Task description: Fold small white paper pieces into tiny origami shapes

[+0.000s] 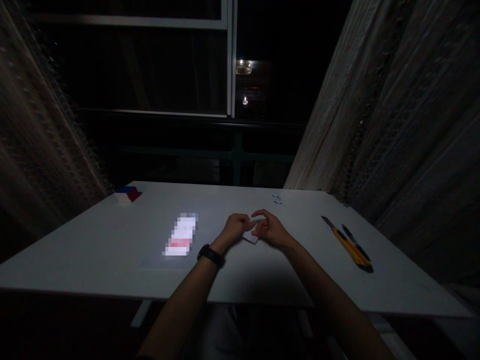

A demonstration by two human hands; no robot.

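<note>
Near the middle of the white table (pixel 300 270), a small piece of white paper (pixel 250 238) is between my two hands. My left hand (pixel 236 228), with a dark band on its wrist, is closed on the paper's left side. Curled in from the right, my right hand (pixel 273 231) has its thumb and lower fingers at the paper, while its index finger arches above. The fingertips partly cover the paper, and dim light blurs the fine detail of the grip.
Left of my hands, a lit phone (pixel 182 235) lies on a pale sheet (pixel 153 261). A colored cube (pixel 127 194) sits at the far left. On the right are a yellow utility knife (pixel 352 250) and a dark pen (pixel 355 239). Small dark pieces or marks (pixel 276 199) show farther back.
</note>
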